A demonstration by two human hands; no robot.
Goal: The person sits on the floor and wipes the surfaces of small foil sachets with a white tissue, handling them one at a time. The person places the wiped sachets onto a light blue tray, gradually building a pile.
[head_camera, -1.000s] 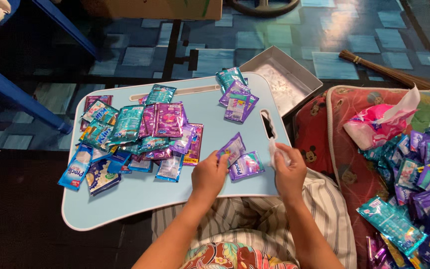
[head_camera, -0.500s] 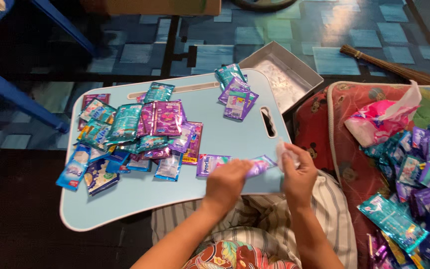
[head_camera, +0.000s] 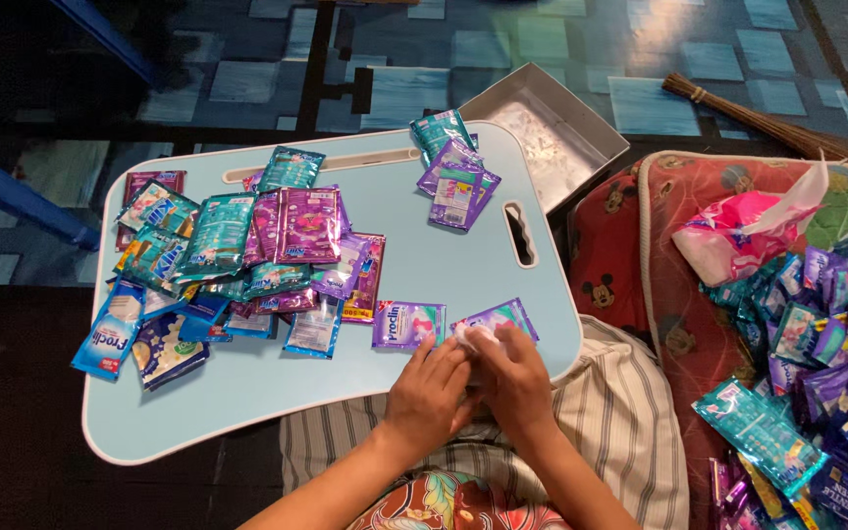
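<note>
Brought together at the table's [head_camera: 247, 412] near edge: right hand [head_camera: 517, 378] joined left hand [head_camera: 429, 388], fingers of both closed around a small white piece [head_camera: 473, 339], just beside the purple sachet [head_camera: 498, 319]; pairing evidently underway.

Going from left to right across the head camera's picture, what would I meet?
Blue chair leg → big heap of sachets → purple sachet lying alone → left hand → right hand → red cushion → pink bag → second sachet pile.
</note>
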